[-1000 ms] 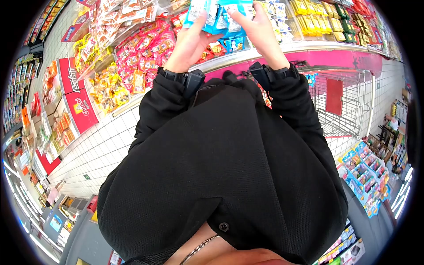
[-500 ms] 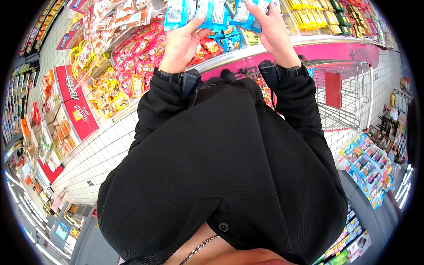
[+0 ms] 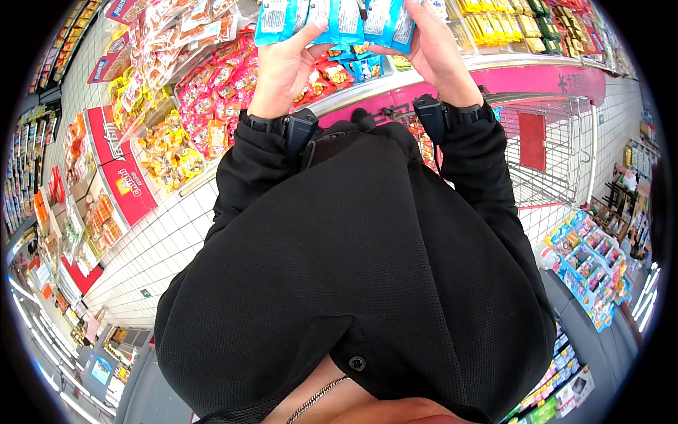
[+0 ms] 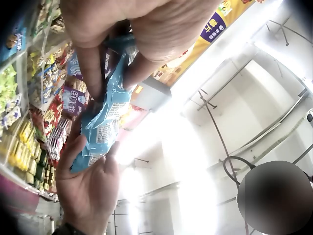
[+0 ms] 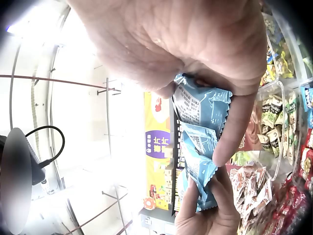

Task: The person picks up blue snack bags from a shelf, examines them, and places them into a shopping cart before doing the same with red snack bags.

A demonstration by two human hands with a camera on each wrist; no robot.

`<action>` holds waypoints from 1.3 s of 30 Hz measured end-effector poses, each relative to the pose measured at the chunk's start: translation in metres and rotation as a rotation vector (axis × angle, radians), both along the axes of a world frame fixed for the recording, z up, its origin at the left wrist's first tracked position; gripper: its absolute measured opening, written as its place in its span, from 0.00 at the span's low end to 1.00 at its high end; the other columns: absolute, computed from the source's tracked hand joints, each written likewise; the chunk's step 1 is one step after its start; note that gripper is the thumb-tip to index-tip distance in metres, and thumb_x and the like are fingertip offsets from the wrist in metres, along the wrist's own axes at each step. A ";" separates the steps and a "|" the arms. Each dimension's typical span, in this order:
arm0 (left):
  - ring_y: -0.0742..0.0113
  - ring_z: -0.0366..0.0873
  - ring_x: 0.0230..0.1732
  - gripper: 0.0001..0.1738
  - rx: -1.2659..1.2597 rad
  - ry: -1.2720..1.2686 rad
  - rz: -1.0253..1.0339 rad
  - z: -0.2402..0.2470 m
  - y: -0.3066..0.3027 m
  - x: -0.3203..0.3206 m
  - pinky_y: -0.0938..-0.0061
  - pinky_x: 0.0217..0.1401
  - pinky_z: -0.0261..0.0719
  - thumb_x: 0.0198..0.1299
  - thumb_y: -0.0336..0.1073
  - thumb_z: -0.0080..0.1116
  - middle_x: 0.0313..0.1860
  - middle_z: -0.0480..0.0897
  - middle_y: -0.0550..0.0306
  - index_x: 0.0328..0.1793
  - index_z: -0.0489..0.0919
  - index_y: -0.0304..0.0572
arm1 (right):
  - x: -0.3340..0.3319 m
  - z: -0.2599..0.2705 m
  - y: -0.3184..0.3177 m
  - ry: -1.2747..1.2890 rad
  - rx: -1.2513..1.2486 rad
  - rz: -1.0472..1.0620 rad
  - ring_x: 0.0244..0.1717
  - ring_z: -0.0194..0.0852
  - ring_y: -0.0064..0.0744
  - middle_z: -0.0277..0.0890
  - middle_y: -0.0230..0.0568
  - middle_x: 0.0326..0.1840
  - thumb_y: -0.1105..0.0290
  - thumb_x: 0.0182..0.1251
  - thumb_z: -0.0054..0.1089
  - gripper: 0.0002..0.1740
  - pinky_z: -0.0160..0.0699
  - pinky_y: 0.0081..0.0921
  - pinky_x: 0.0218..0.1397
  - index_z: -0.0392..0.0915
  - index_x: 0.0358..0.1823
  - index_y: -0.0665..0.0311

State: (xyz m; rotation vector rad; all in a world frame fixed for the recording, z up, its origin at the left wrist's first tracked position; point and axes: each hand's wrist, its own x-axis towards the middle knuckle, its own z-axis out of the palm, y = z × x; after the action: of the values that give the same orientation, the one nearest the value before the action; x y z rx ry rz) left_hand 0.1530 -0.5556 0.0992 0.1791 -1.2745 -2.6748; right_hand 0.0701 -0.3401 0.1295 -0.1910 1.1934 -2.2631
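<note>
Both my hands hold a row of small blue snack packets [image 3: 346, 21] at the top of the head view, over the display bins. White printed label panels face up on them. My left hand [image 3: 282, 74] pinches the left end of the row, thumb on top and fingers underneath. At the right end, my right hand [image 3: 445, 60] grips the last packet between thumb and fingers. In the right wrist view the packets [image 5: 200, 105] overlap one another, crinkled edges showing. Similar blue packets [image 3: 367, 68] lie in the bin just below the held ones.
Red-wrapped sweets [image 3: 222, 81] and yellow-wrapped sweets [image 3: 169, 152] fill bins on the left. Yellow packets [image 3: 487, 28] stand in bins at the right. A metal shopping cart [image 3: 558, 177] is beside me at the right, near the pink display base [image 3: 522, 81]. A blue hanging display [image 3: 590, 265] is behind it.
My hands have moved apart, and the blue packets, bunched together earlier, now spread into a row. My left hand shifted left, my right hand right. Lately the right-end packet has come level with the others.
</note>
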 end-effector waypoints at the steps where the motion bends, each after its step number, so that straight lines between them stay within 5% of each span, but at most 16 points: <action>1: 0.59 0.86 0.58 0.22 -0.001 0.002 -0.005 0.000 -0.001 0.000 0.58 0.59 0.91 0.67 0.22 0.63 0.59 0.86 0.51 0.67 0.78 0.40 | -0.001 0.001 0.000 0.015 0.003 0.003 0.64 0.79 0.37 0.78 0.45 0.67 0.61 0.87 0.41 0.23 0.79 0.37 0.67 0.68 0.71 0.71; 12: 0.59 0.87 0.57 0.21 -0.018 0.008 0.014 -0.002 0.000 -0.005 0.60 0.57 0.92 0.68 0.21 0.63 0.59 0.86 0.51 0.66 0.78 0.40 | -0.008 -0.009 0.001 0.010 -0.001 -0.043 0.68 0.76 0.36 0.76 0.45 0.69 0.64 0.86 0.43 0.23 0.76 0.36 0.71 0.67 0.73 0.72; 21: 0.61 0.85 0.58 0.22 -0.156 -0.065 0.093 -0.045 -0.024 -0.021 0.59 0.56 0.88 0.67 0.21 0.63 0.59 0.85 0.56 0.66 0.78 0.42 | -0.018 -0.042 -0.018 -0.107 -0.069 0.118 0.64 0.77 0.30 0.77 0.39 0.66 0.68 0.85 0.46 0.19 0.81 0.36 0.63 0.71 0.72 0.61; 24: 0.62 0.85 0.58 0.22 -0.054 -0.168 0.069 -0.064 -0.013 -0.022 0.58 0.60 0.85 0.67 0.21 0.64 0.59 0.85 0.56 0.66 0.78 0.43 | -0.017 -0.079 -0.034 -0.218 -0.052 0.185 0.58 0.81 0.31 0.82 0.43 0.58 0.62 0.81 0.54 0.22 0.82 0.36 0.58 0.72 0.70 0.62; 25: 0.61 0.84 0.59 0.22 -0.044 -0.188 0.085 -0.062 -0.009 -0.020 0.56 0.63 0.83 0.67 0.21 0.64 0.59 0.85 0.56 0.65 0.78 0.43 | -0.010 -0.072 -0.029 -0.071 0.168 0.165 0.64 0.78 0.34 0.76 0.39 0.66 0.53 0.84 0.50 0.27 0.82 0.42 0.66 0.64 0.75 0.60; 29: 0.61 0.85 0.58 0.21 -0.008 -0.323 0.039 -0.103 -0.017 -0.022 0.56 0.62 0.84 0.67 0.21 0.64 0.59 0.85 0.56 0.65 0.78 0.42 | -0.014 -0.109 -0.028 -0.125 0.423 0.174 0.63 0.69 0.23 0.75 0.35 0.67 0.52 0.77 0.63 0.39 0.73 0.27 0.59 0.60 0.81 0.61; 32: 0.62 0.86 0.56 0.20 -0.267 -0.332 0.166 -0.139 -0.023 -0.044 0.58 0.58 0.85 0.66 0.21 0.64 0.58 0.85 0.57 0.63 0.78 0.40 | -0.028 -0.136 -0.024 -0.081 0.570 0.216 0.64 0.67 0.23 0.73 0.37 0.69 0.49 0.72 0.68 0.46 0.70 0.27 0.60 0.57 0.83 0.60; 33: 0.55 0.87 0.53 0.22 -0.408 -0.335 0.278 -0.141 -0.019 -0.054 0.57 0.54 0.86 0.64 0.27 0.68 0.55 0.87 0.52 0.64 0.77 0.42 | -0.032 -0.148 -0.023 -0.029 0.592 0.132 0.60 0.70 0.25 0.76 0.41 0.67 0.46 0.68 0.71 0.48 0.72 0.27 0.56 0.61 0.81 0.62; 36: 0.41 0.81 0.65 0.34 -1.200 -0.447 0.302 -0.129 -0.018 -0.082 0.51 0.67 0.79 0.62 0.34 0.70 0.65 0.82 0.45 0.73 0.71 0.39 | -0.064 -0.177 -0.019 0.180 0.826 0.088 0.53 0.76 0.26 0.81 0.42 0.60 0.46 0.67 0.71 0.46 0.74 0.25 0.50 0.64 0.79 0.63; 37: 0.41 0.86 0.56 0.32 -1.414 -0.420 0.427 -0.152 -0.025 -0.097 0.55 0.57 0.83 0.58 0.37 0.71 0.53 0.87 0.40 0.69 0.75 0.51 | -0.075 -0.189 -0.021 0.285 0.879 0.025 0.46 0.80 0.27 0.84 0.41 0.51 0.45 0.67 0.70 0.45 0.78 0.26 0.47 0.66 0.77 0.64; 38: 0.40 0.80 0.66 0.35 -1.480 -0.459 0.283 -0.176 -0.032 -0.108 0.51 0.64 0.79 0.59 0.39 0.70 0.62 0.84 0.40 0.73 0.72 0.48 | -0.084 -0.200 -0.019 0.345 0.906 -0.004 0.46 0.81 0.28 0.84 0.42 0.49 0.45 0.67 0.70 0.44 0.78 0.26 0.47 0.67 0.76 0.64; 39: 0.42 0.80 0.62 0.32 -1.511 -0.504 0.187 -0.159 -0.019 -0.118 0.55 0.62 0.79 0.62 0.36 0.66 0.61 0.83 0.38 0.73 0.71 0.43 | -0.092 -0.202 -0.021 0.407 0.931 -0.033 0.45 0.82 0.28 0.85 0.42 0.47 0.44 0.67 0.70 0.43 0.79 0.27 0.47 0.68 0.75 0.63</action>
State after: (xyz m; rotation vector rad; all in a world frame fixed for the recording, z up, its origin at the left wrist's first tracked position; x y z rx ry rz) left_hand 0.0348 -0.5743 -0.0603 0.6630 -2.7525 -0.9385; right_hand -0.0223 -0.3613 -0.0727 -0.2645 2.3266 -1.4992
